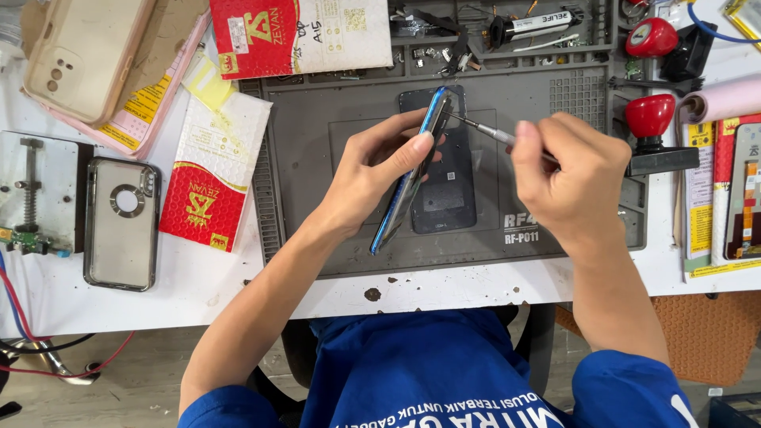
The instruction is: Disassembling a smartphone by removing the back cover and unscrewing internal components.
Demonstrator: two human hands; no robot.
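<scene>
My left hand [372,170] grips a blue-edged smartphone [408,178], tilted up on its side over the grey work mat [317,127]. A dark back cover or panel [448,198] lies flat on the mat beneath it. My right hand [567,182] holds a thin metal screwdriver [479,128], whose tip touches the phone's upper end. Both forearms reach in from the bottom, with blue sleeves.
Left of the mat lie a red-and-white bubble envelope [210,178], a clear phone case [120,223], a beige case [79,51] and a metal clamp jig [32,194]. Red-knobbed tools [650,119] stand at the right, with packaged screens [733,194]. Small parts fill the mat's top tray [476,36].
</scene>
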